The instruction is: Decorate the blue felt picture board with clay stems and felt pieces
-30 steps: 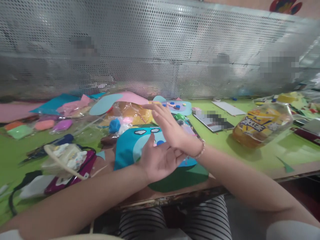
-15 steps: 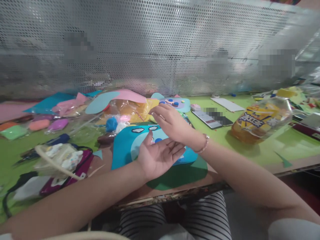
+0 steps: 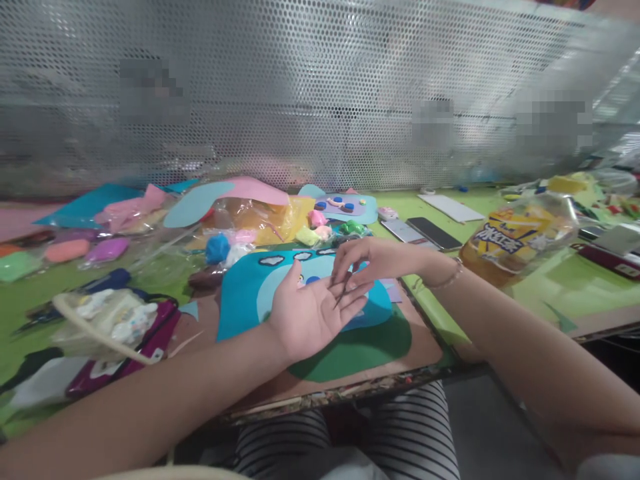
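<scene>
Pinching a thin dark strand (image 3: 342, 295) (short, tilted).

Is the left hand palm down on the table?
No: the left hand is open, palm up, over the blue sheet, with the right hand touching its fingertips.

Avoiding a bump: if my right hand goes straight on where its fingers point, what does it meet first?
The right hand would likely meet the upturned left hand first, near its fingers.
</scene>
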A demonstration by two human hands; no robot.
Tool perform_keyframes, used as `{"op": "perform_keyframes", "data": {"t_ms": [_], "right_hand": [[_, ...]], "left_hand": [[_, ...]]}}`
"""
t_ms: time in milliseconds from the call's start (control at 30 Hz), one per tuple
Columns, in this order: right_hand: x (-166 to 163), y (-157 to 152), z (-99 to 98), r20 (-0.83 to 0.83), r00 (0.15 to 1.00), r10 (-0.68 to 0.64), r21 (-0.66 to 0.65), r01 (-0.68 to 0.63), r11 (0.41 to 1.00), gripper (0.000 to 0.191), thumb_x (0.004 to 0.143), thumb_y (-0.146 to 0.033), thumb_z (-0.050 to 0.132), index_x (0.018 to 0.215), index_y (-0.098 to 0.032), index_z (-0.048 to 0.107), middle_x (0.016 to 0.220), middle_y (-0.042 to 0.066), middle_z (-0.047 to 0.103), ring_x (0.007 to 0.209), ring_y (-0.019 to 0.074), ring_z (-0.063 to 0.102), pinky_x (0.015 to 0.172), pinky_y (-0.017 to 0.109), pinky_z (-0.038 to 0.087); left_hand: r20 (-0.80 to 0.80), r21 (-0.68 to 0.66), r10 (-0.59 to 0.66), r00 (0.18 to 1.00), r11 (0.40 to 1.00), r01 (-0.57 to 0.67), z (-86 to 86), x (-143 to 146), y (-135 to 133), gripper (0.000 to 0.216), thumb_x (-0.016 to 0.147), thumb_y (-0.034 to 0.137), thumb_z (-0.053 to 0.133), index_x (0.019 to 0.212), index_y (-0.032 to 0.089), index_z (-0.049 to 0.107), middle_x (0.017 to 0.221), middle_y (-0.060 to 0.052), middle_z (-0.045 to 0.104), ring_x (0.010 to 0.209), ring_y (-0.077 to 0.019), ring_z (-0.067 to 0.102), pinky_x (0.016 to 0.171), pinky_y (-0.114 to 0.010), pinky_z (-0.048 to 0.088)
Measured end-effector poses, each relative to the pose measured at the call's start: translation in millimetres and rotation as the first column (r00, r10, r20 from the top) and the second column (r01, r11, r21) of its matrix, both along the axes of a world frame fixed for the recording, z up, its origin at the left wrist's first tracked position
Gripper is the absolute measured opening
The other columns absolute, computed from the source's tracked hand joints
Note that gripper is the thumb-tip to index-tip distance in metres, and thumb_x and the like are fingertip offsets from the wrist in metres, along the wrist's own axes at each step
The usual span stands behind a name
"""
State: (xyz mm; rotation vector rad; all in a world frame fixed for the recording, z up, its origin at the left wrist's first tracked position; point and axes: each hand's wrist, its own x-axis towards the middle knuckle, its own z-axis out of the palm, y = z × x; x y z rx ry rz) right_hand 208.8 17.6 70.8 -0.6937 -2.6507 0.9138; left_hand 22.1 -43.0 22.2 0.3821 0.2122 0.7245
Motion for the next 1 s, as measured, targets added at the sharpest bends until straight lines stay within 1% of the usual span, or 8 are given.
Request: {"op": "perform_keyframes", "data": {"t_ms": [267, 500, 633, 767, 800, 833, 900, 1000], "right_hand": [[2, 3, -9.5, -0.168, 0.986, 0.006, 0.016, -0.004, 1.0, 0.014, 0.081, -0.025, 0.063, 0.086, -0.015, 0.07, 0.087, 0.006, 0.065, 0.083, 0.0122, 0.059, 0.074, 0.026, 0.049], [31, 1, -5.4, -0.192, 0.949, -0.251, -0.178, 0.217, 0.96, 0.019, 0.075, -0.03, 0.067, 0.083, -0.013, 0.069, 0.078, 0.005, 0.069, 0.074, 0.0138, 0.064, 0.069, 0.027, 0.052], [46, -2, -11.8, -0.084, 0.947, -0.31, -0.215, 0.286, 0.934, 0.018, 0.074, -0.03, 0.068, 0.081, -0.014, 0.07, 0.077, 0.004, 0.07, 0.072, 0.0133, 0.065, 0.068, 0.025, 0.052], [49, -2, -25.2, -0.038, 0.937, -0.348, -0.293, 0.322, 0.9, 0.016, 0.072, -0.029, 0.068, 0.081, -0.015, 0.071, 0.074, 0.003, 0.071, 0.07, 0.0131, 0.065, 0.066, 0.024, 0.052], [49, -2, -28.5, -0.037, 0.934, -0.355, -0.314, 0.326, 0.892, 0.016, 0.072, -0.029, 0.069, 0.08, -0.015, 0.071, 0.074, 0.002, 0.07, 0.07, 0.0131, 0.065, 0.065, 0.024, 0.052], [49, -1, -31.6, -0.038, 0.934, -0.356, -0.336, 0.323, 0.885, 0.016, 0.071, -0.028, 0.069, 0.08, -0.015, 0.071, 0.074, 0.002, 0.07, 0.07, 0.0131, 0.065, 0.066, 0.024, 0.052], [49, -1, -36.5, -0.045, 0.939, -0.342, -0.39, 0.298, 0.871, 0.017, 0.071, -0.028, 0.069, 0.081, -0.015, 0.07, 0.076, 0.002, 0.07, 0.071, 0.0129, 0.064, 0.068, 0.025, 0.052], [48, -1, -40.4, -0.048, 0.951, -0.306, -0.46, 0.251, 0.852, 0.016, 0.073, -0.026, 0.067, 0.083, -0.013, 0.07, 0.076, 0.003, 0.069, 0.071, 0.0129, 0.064, 0.07, 0.026, 0.052]], "left_hand": [[-0.188, 0.135, 0.084, 0.979, 0.989, -0.059, 3.0, 0, 2, 0.082, 0.089, 0.063, 0.008, 0.125, -0.004, 0.041, 0.134, -0.025, 0.044, 0.124, -0.0302, 0.044, 0.105, -0.041, 0.033], [-0.48, 0.488, 0.352, 0.803, 0.868, -0.089, 1.5, 1, 1, 0.059, 0.093, 0.046, 0.014, 0.124, 0.005, 0.042, 0.133, -0.021, 0.045, 0.121, -0.0261, 0.047, 0.101, -0.041, 0.036], [-0.595, 0.732, 0.529, 0.605, 0.667, 0.137, 1.7, -2, -7, 0.037, 0.089, 0.041, 0.042, 0.11, 0.016, 0.058, 0.116, -0.012, 0.056, 0.114, -0.0284, 0.048, 0.099, -0.045, 0.034], [-0.616, 0.784, 0.646, 0.451, 0.447, 0.43, 1.3, -1, -25, 0.023, 0.079, 0.028, 0.057, 0.093, 0.012, 0.067, 0.094, -0.014, 0.056, 0.103, -0.0358, 0.046, 0.094, -0.058, 0.027], [-0.611, 0.767, 0.682, 0.401, 0.385, 0.514, 0.3, -1, -29, 0.026, 0.078, 0.024, 0.056, 0.097, 0.009, 0.066, 0.092, -0.015, 0.055, 0.099, -0.037, 0.046, 0.089, -0.06, 0.029], [-0.554, 0.675, 0.775, 0.304, 0.204, 0.709, -1.1, 0, -33, 0.031, 0.083, 0.024, 0.05, 0.105, 0.007, 0.063, 0.092, -0.016, 0.055, 0.092, -0.0354, 0.048, 0.081, -0.058, 0.037], [-0.419, 0.446, 0.877, 0.233, -0.025, 0.894, -5.2, 1, -40, 0.04, 0.088, 0.025, 0.043, 0.12, 0.004, 0.054, 0.093, -0.016, 0.054, 0.084, -0.0324, 0.05, 0.068, -0.049, 0.044], [-0.278, 0.257, 0.933, 0.23, -0.158, 0.953, -12.6, 0, -45, 0.051, 0.091, 0.032, 0.038, 0.133, 0.003, 0.04, 0.094, -0.015, 0.054, 0.08, -0.0298, 0.05, 0.061, -0.043, 0.046]]}}
